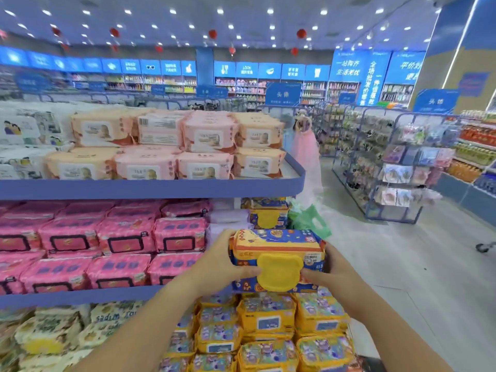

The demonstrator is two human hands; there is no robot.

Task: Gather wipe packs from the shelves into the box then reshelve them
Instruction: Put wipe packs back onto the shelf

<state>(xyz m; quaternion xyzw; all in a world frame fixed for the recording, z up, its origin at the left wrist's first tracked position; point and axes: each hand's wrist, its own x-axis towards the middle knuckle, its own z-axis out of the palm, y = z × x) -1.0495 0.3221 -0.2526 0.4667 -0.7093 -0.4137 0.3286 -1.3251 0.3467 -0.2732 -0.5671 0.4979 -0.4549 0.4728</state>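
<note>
I hold a blue and orange wipe pack [276, 247] with a yellow bear-shaped lid [279, 272] in front of the middle shelf's right end. My left hand [222, 264] grips its left side, thumb on the front. My right hand [326, 269] grips its right side. A matching pack [265, 214] sits on the middle shelf just behind. Pink packs [107, 237] fill the rest of that shelf. No box is in view.
The top shelf [161, 187] carries peach and pink packs. The bottom shelf holds yellow packs [268, 320]. A green plastic bag [308, 218] hangs past the shelf end. An aisle with grey floor [402, 264] runs right, with a wire rack [389, 167] and a person in pink [306, 146] beyond.
</note>
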